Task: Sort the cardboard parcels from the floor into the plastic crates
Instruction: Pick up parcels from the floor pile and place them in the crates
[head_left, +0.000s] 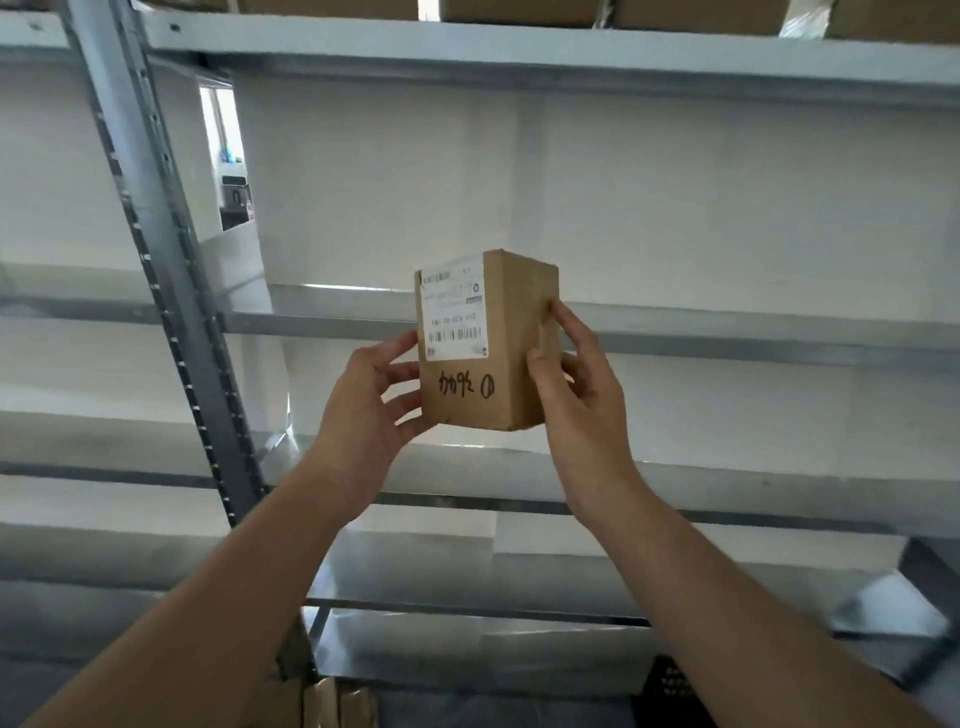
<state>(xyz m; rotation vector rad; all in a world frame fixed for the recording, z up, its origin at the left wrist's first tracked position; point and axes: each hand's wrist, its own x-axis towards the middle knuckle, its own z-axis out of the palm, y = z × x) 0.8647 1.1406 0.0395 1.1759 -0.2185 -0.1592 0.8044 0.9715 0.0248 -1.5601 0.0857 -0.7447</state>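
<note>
Grey metal shelving spread across whole view, several tiers stacked. Slotted upright post set at left. White wall seen behind shelves. Bright opening glimpsed through gap, upper left.

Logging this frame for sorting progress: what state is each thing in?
Small brown cardboard parcel: closed, upright, held off any surface.
Left hand: grips the parcel's left side.
Right hand: grips its right side.
White printed label: stuck on the parcel's front.
Brown cardboard boxes: resting on the top grey metal shelf.
</note>
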